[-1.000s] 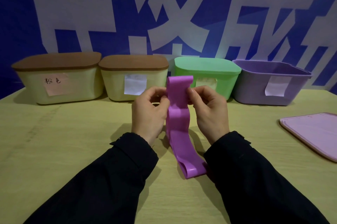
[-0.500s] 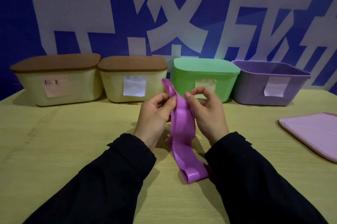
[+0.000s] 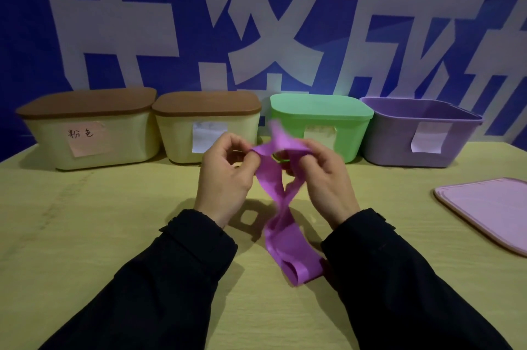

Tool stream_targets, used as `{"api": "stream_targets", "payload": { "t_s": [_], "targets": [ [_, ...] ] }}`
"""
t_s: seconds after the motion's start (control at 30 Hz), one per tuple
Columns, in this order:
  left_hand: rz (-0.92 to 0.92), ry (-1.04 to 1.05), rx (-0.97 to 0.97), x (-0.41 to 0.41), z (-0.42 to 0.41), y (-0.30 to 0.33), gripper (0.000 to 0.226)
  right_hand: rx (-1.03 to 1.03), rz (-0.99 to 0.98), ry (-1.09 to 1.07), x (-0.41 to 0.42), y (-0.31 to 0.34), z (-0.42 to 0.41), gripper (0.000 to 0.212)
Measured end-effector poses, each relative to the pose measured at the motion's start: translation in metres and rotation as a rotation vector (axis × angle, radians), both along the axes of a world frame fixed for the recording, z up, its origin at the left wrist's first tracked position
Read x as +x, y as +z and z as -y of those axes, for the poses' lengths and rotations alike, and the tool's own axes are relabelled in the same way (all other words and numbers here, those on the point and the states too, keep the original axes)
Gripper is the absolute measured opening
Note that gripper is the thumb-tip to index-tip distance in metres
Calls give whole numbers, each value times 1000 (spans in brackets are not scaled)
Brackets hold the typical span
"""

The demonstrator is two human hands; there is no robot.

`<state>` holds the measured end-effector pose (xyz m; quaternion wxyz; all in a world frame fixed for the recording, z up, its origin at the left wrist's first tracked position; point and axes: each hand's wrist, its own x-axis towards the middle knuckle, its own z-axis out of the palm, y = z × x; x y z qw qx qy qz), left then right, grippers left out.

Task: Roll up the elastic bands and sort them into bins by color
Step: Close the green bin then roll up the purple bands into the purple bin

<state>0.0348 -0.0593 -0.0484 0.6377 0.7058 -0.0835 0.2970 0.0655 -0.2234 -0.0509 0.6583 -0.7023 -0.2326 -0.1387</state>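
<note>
Four bins across mid-frame, left to right: cream bin [image 3: 88, 135] and second cream bin [image 3: 208, 130] with brown lids, green bin [image 3: 322, 121] lidded, purple bin [image 3: 422, 135] open. Centre: left hand [image 3: 225, 175] pinches the purple band [image 3: 281, 224] at its top, right hand [image 3: 322, 178] grips it alongside; the band's lower loop rests on the table [image 3: 85, 235]. Pink lid [image 3: 490, 207] at right edge.

One purple elastic band [image 3: 281, 238], four bins: two cream bins with brown lids [image 3: 91, 144] [image 3: 182, 138], one green [image 3: 353, 135], one purple [image 3: 399, 144]; one loose pink lid [image 3: 490, 207]; two hands [image 3: 225, 175] [image 3: 328, 178]
</note>
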Motion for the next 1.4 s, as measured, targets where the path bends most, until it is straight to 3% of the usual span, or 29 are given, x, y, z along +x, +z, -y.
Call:
{"api": "stream_targets", "payload": {
  "t_s": [0.1,0.2,0.3,0.37,0.43,0.53,0.6,0.7,0.87,1.0,1.13,1.2,1.23,1.33,1.4],
  "targets": [
    [40,167,24,-2,-1,2,13,-11,63,-291,11,0,14,35],
    [52,232,103,-4,2,2,12,-71,188,-373,7,1,14,34],
    [-27,13,-143,-6,3,6,20,-50,265,-336,0,3,8,35],
    [-85,-194,-390,-7,4,10,19,22,186,-247,-2,3,4,35],
    [-117,-271,-462,-5,7,5,11,81,51,-153,-4,3,-1,32],
    [-211,-213,-124,-4,22,-11,55,107,-14,-42,-11,1,-10,29],
    [-218,-215,-14,-5,35,-21,46,30,34,-30,-13,1,-13,28],
    [-211,-122,-24,0,36,-23,22,80,41,-153,-6,5,-7,32],
    [-317,-101,8,5,24,-18,25,155,-64,-262,10,4,11,28],
    [-394,-107,-186,7,21,-17,28,219,-153,-210,10,0,10,21],
    [-313,-191,-607,4,10,-2,28,236,-232,-159,12,1,11,15],
    [-268,-216,-700,2,1,5,28,244,-302,-90,10,5,12,13],
    [-261,-160,-587,1,-5,7,26,273,-345,-30,9,7,14,13],
    [-139,193,230,-2,-21,8,37,264,-321,40,8,13,30,13],
    [-47,259,589,0,-32,5,50,136,-210,-25,11,17,44,14]
  ]
}}
